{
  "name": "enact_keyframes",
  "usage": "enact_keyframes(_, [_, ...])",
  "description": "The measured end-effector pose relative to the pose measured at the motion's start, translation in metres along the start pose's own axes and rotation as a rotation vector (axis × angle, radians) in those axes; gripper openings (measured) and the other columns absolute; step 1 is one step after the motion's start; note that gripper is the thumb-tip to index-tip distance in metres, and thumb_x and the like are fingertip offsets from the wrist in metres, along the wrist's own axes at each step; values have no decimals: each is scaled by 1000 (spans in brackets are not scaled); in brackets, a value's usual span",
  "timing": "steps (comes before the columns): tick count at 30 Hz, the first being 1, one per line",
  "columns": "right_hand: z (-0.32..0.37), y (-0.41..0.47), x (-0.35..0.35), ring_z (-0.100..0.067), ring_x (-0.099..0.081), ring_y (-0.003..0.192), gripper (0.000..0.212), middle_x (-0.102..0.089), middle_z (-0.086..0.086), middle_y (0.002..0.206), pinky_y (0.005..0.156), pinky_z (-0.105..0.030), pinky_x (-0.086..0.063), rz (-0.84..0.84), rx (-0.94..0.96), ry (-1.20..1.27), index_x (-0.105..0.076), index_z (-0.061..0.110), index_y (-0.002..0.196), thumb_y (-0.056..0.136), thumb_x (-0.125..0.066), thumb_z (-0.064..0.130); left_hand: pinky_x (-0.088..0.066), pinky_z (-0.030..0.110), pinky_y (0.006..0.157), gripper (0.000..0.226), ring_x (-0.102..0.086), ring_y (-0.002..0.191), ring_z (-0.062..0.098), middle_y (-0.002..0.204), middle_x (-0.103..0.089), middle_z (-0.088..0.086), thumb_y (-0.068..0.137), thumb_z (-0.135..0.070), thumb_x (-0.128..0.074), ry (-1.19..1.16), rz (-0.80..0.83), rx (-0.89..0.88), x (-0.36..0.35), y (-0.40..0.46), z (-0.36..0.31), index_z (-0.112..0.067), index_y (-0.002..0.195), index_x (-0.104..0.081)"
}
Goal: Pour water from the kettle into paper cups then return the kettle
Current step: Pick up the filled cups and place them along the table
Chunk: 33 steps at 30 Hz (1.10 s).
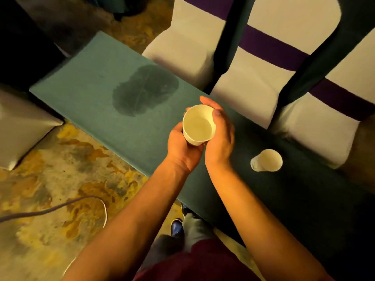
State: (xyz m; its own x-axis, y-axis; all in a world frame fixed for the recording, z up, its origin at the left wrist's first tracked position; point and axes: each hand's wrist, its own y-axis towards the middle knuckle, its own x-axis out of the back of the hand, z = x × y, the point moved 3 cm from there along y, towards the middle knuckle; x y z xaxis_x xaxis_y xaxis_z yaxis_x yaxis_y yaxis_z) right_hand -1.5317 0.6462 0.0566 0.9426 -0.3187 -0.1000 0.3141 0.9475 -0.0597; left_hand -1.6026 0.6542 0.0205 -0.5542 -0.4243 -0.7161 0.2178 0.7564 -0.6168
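Note:
A white paper cup (pixel 198 125) is held upright over the green-clothed table (pixel 97 82), and I can see down into its pale inside. My left hand (pixel 182 148) cups it from below and the left side. My right hand (pixel 220 130) wraps around its right side, fingers curled over the far rim. A second paper cup (pixel 266 160) stands on the table to the right of my hands. No kettle is in view.
A dark wet patch (pixel 145 89) stains the cloth to the upper left of the cups. Chairs in white covers with purple bands (pixel 269 45) line the table's far side. A cable (pixel 60 207) loops across the patterned floor at lower left.

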Motion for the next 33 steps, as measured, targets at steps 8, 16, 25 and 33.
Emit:
enact_keyframes(8, [-14, 40, -71, -29, -70, 111, 43, -75, -12, 120, 94, -45, -59, 21, 3, -38, -74, 25, 109, 90, -41, 45, -40, 39, 107, 28, -55, 112, 28, 116, -59, 11, 101, -30, -41, -40, -22, 30, 15, 41, -67, -12, 109, -61])
enact_keyframes(16, [-32, 66, -136, -11, -70, 104, 31, -74, 14, 108, 84, -19, -55, -84, -24, -87, -73, 43, 99, 93, -43, 48, -57, 33, 76, 32, -61, 94, 24, 105, -62, 11, 104, -32, -38, 36, 34, 125, 34, 79, -134, -10, 109, -61])
enact_keyframes(25, [-62, 92, -200, -31, -69, 111, 32, -76, -6, 112, 99, -46, -54, -230, 8, -2, -75, 31, 103, 97, -45, 42, -50, 35, 89, 32, -61, 98, 27, 108, -63, 14, 102, -30, -42, 82, -18, 236, 52, 118, -198, -7, 113, -61])
enact_keyframes(33, [-97, 128, -222, -21, -71, 103, 33, -76, -3, 105, 92, -33, -57, -264, -30, 74, -75, 22, 102, 102, -41, 25, -54, 35, 85, 34, -63, 94, 28, 104, -64, 15, 102, -32, -42, 68, 7, 232, 64, 169, -220, -6, 109, -62])
